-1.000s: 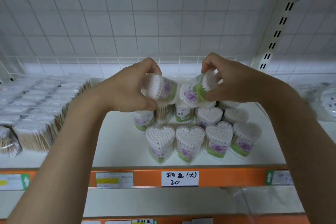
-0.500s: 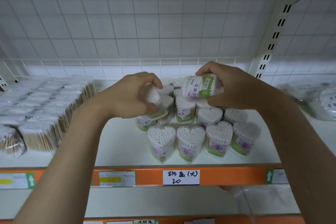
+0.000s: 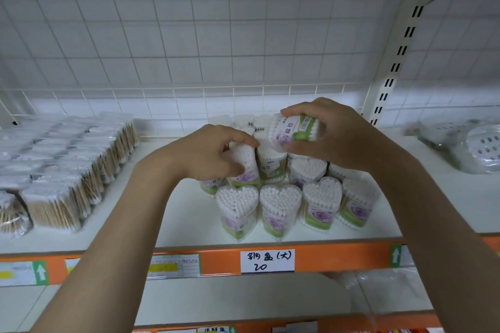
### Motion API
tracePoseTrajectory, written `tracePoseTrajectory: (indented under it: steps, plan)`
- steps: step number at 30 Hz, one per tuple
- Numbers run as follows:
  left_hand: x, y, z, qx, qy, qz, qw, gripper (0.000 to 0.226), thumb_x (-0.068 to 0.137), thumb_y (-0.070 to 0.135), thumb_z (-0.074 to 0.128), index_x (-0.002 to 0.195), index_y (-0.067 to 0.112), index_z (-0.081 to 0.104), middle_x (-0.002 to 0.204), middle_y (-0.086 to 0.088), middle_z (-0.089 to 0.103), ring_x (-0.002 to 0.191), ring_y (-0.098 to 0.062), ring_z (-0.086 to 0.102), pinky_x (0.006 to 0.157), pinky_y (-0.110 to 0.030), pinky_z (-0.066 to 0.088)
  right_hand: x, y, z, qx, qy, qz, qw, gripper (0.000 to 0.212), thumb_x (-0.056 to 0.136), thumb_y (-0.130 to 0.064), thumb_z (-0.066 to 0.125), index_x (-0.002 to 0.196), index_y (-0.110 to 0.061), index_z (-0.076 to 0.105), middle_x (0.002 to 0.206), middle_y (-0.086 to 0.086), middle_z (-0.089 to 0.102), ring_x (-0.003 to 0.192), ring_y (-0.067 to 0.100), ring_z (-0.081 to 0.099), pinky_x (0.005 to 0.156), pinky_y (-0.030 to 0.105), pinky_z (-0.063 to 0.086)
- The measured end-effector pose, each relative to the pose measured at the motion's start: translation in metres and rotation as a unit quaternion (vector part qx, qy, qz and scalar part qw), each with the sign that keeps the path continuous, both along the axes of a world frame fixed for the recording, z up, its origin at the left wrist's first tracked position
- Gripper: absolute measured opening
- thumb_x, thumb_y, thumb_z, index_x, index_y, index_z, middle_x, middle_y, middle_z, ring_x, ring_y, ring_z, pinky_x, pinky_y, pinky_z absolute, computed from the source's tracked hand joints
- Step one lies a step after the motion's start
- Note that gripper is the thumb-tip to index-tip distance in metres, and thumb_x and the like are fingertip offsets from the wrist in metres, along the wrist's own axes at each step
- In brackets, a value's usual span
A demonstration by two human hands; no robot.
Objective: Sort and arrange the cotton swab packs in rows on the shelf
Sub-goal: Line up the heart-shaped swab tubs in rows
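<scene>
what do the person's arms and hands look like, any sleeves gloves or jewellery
Both arms are bare from the bottom edge of the picture up to the wrists, with no sleeve in view. The left hand and the right hand are bare too: no gloves, and no rings, watch or bracelet can be seen on the fingers or wrists that show. The fingernails that show look short and plain.

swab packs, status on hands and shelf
Left hand gripping upright pack in second row. Right hand holding sideways pack above. Nothing blocking.
</scene>
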State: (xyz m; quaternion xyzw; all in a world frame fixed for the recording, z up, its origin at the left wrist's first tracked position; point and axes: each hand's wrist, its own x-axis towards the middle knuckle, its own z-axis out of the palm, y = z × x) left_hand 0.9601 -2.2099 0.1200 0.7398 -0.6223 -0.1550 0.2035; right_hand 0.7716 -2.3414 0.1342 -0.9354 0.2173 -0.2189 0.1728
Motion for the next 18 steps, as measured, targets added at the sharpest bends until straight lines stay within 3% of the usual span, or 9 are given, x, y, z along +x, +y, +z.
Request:
tracePoseTrajectory:
  steps: [3,5,7,11,16,18]
  plan:
    - [0.001,-0.007,-0.001,0.036,-0.032,-0.007,0.999,0.056,0.079,0.019,0.066,0.127,0.041,0.048,0.106,0.012,0.055,0.086,-0.006,0.056,0.070,-0.016,0.043,0.001,0.003,-0.002,-0.051,0.024,-0.009,0.998,0.054,0.069,-0.043,0.072,0.119,-0.034,0.055,0.100,-0.010,0.054,0.092,0.012,0.045,0.082,0.025,0.036]
    - [0.003,-0.011,-0.003,0.063,-0.040,-0.008,0.997,0.058,0.079,0.018,0.066,0.129,0.039,0.046,0.100,0.010,0.054,0.090,-0.010,0.056,0.073,-0.022,0.045,0.001,0.002,-0.002,-0.038,0.000,-0.006,0.999,0.052,0.068,-0.029,0.076,0.116,-0.031,0.056,0.101,-0.007,0.054,0.089,0.012,0.049,0.073,0.023,0.039]
    - [0.005,-0.013,-0.005,0.083,-0.048,-0.011,0.995,0.059,0.079,0.016,0.067,0.131,0.037,0.045,0.110,0.006,0.054,0.102,-0.016,0.055,0.086,-0.029,0.047,0.000,0.000,-0.002,-0.024,-0.021,-0.009,0.999,0.054,0.066,-0.020,0.076,0.113,-0.029,0.053,0.102,-0.006,0.052,0.087,0.009,0.050,0.065,0.019,0.040]
    - [0.008,-0.014,-0.009,0.094,-0.042,-0.032,0.994,0.060,0.078,0.013,0.070,0.129,0.035,0.048,0.120,0.013,0.043,0.109,-0.010,0.049,0.095,-0.026,0.043,-0.001,-0.001,-0.004,-0.018,-0.025,-0.026,0.999,0.070,0.063,-0.021,0.076,0.123,-0.027,0.042,0.103,-0.008,0.044,0.082,0.006,0.048,0.061,0.019,0.035]
    - [0.011,-0.014,-0.014,0.091,-0.036,-0.039,0.994,0.062,0.074,0.016,0.075,0.127,0.036,0.050,0.115,0.017,0.047,0.109,-0.005,0.045,0.086,-0.018,0.035,0.004,0.005,-0.005,-0.036,-0.006,-0.030,0.999,0.075,0.066,-0.029,0.073,0.134,-0.031,0.039,0.098,-0.007,0.038,0.081,0.011,0.047,0.064,0.021,0.036]
    - [0.013,-0.014,-0.017,0.087,-0.054,-0.045,0.994,0.061,0.074,0.020,0.076,0.127,0.037,0.051,0.112,0.019,0.049,0.106,-0.003,0.045,0.082,-0.015,0.033,0.008,0.006,-0.006,-0.023,-0.012,-0.029,0.999,0.071,0.067,-0.026,0.074,0.129,-0.032,0.042,0.099,-0.007,0.043,0.086,0.014,0.051,0.073,0.030,0.045]
